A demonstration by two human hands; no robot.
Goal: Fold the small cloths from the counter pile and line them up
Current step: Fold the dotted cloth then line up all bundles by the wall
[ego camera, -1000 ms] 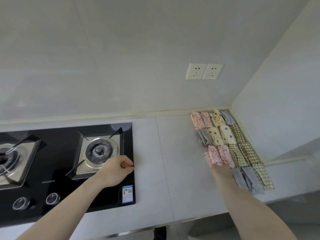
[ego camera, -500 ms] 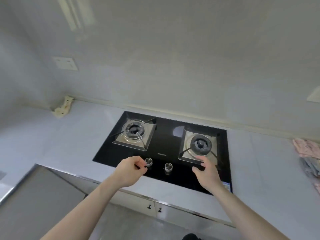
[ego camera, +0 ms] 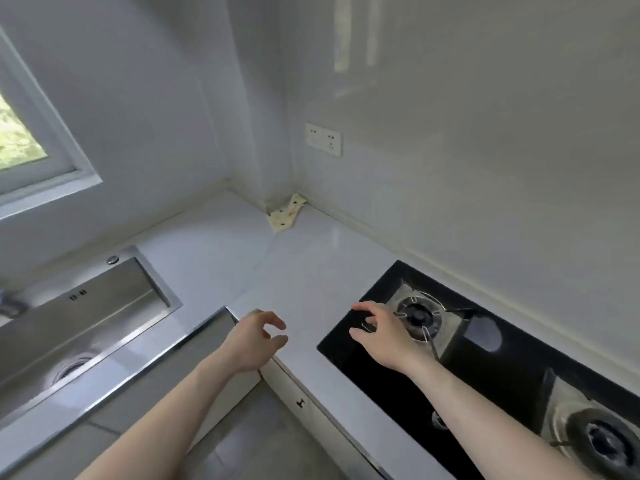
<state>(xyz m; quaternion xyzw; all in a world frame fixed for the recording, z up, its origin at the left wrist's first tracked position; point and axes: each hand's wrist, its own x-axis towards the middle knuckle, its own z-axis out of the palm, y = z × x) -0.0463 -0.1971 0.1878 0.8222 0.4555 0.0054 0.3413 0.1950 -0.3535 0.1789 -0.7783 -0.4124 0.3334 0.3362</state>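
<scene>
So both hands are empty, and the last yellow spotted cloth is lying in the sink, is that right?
Not quite. The left hand and right hand are empty, but the yellow spotted cloth is not in the sink. The head view shows it in the far corner of the counter, where the two walls meet.

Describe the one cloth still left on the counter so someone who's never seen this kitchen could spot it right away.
Find the white counter between the steel sink and the black gas hob, then follow it back to the corner where the two walls meet. The small cloth lies crumpled there: cream with dark spots, and the only fabric in view.
</scene>
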